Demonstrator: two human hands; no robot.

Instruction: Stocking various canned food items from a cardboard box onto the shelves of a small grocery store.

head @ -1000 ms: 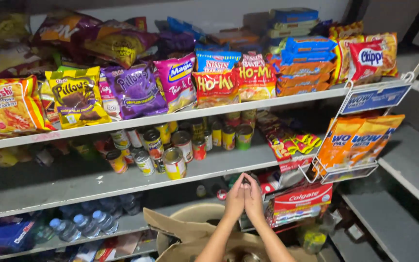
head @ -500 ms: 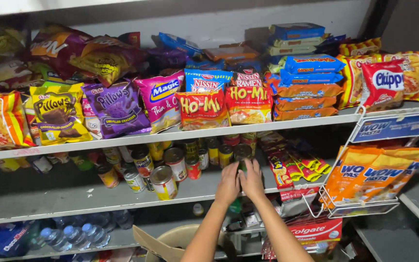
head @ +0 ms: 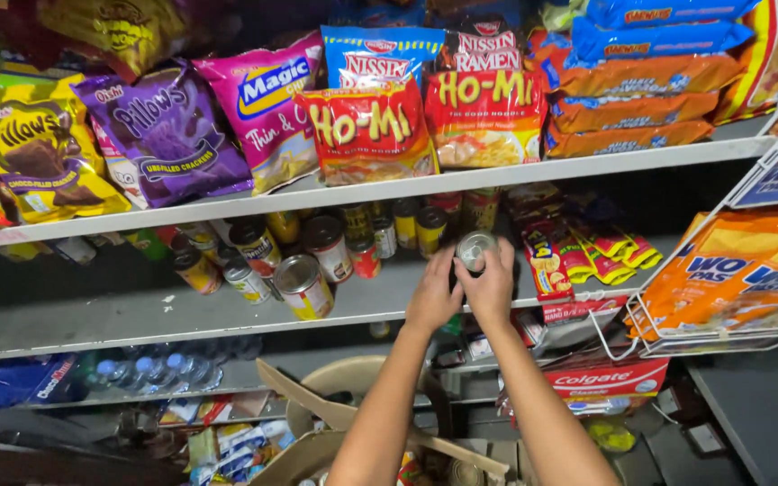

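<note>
Both hands are up at the middle shelf [head: 92,315], gripping 1 small tin can [head: 475,248] between them: the left hand [head: 434,297] cups its left side, the right hand [head: 493,290] wraps its right. The can sits over the shelf's front edge, just beside the row of cans [head: 303,270]. Bare shelf lies left of them. Noodle packets [head: 425,126] fill the shelf above.
</note>
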